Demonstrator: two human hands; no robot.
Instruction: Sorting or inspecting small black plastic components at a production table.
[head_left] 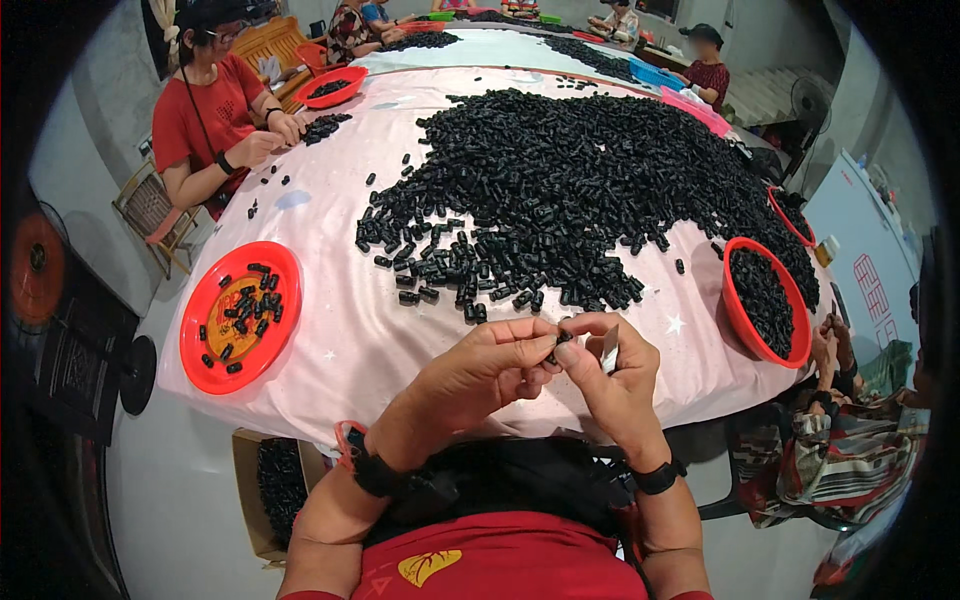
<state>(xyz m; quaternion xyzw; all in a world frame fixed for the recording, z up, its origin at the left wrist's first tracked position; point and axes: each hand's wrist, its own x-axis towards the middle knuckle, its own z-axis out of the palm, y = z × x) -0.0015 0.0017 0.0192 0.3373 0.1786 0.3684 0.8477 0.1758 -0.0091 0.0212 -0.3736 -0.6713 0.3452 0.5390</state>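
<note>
My left hand (488, 368) and my right hand (622, 385) meet at the near edge of the cloth-covered table. Between their fingertips is a small black plastic part (562, 346), mostly hidden by the fingers and pinched by the left thumb and forefinger. A pale, flat, blade-like piece (610, 350) sticks up from my closed right hand, whose thumb tip touches the black part. Just beyond my fingers spreads a large heap of similar short black parts (560, 190), some lying loose at its near edge.
A red plate (190, 345) with several black parts stands at left, a full red bowl (733, 290) at right. An open cardboard box (245, 500) of parts is below the table's left. A co-worker in red (205, 120) sits at far left; another person's hands (828, 345) are at right.
</note>
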